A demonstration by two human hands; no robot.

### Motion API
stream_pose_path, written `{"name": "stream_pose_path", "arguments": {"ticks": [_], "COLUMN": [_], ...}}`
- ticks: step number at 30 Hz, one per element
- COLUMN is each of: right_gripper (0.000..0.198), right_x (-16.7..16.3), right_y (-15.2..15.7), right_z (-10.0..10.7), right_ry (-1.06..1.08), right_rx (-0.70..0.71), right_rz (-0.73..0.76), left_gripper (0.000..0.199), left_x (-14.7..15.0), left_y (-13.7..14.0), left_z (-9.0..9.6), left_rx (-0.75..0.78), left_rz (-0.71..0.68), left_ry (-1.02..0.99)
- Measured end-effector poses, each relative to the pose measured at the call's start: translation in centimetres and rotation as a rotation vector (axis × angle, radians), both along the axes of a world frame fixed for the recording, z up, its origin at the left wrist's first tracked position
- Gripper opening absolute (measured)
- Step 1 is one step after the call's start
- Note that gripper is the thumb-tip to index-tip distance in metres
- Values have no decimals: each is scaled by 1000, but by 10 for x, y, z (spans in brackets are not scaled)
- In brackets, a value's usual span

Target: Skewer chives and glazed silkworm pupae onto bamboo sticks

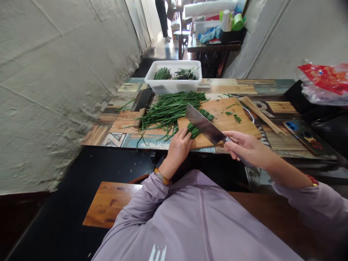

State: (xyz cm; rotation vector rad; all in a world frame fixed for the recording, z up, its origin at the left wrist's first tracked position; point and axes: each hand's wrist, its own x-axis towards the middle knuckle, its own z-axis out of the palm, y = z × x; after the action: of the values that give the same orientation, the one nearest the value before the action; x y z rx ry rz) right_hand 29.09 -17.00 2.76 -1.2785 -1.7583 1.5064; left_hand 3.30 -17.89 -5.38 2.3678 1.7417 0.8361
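Observation:
My right hand grips a cleaver by its handle, with the blade slanting up and left over the wooden cutting board. My left hand presses on a bunch of green chives at the board's left edge, its fingers curled over the stalks. Part of this bunch is hidden behind the blade. Beyond it lies a large heap of long green chives, spread from the table onto the board. A few short cut pieces are scattered on the board's far right.
A white plastic tub with bundled greens stands behind the heap. Left lies a dark flat object with a wooden end. Wooden sticks, a phone and a red-and-clear plastic bag are at right. A person's legs show far back.

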Motion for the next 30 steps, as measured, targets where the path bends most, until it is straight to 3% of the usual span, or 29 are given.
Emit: {"name": "stream_pose_path", "arguments": {"ticks": [9,16,20,24,28,30], "right_gripper": [46,48,46,43,41,40], "right_x": [-9,-13,-13,-13,-13,-12], "right_y": [-11,-15,-17,-20,-22,-23], "right_z": [-3,-4,-2,-5,-10,-13], "right_ry": [-12,-100,-180,-273,-314,-313], "right_rx": [-35,45,155,329,498,542], "right_rz": [43,53,105,159,183,184], "left_gripper": [21,20,37,58,36,32], "left_x": [-6,-10,-11,-21,-34,-34], "left_y": [-3,-3,-2,-5,-6,-7], "left_z": [-8,-10,-9,-12,-12,-10], "left_rx": [103,146,131,22,-62,-40], "left_rz": [35,57,96,163,199,189], "left_ry": [-93,-178,-302,-528,-698,-659]}}
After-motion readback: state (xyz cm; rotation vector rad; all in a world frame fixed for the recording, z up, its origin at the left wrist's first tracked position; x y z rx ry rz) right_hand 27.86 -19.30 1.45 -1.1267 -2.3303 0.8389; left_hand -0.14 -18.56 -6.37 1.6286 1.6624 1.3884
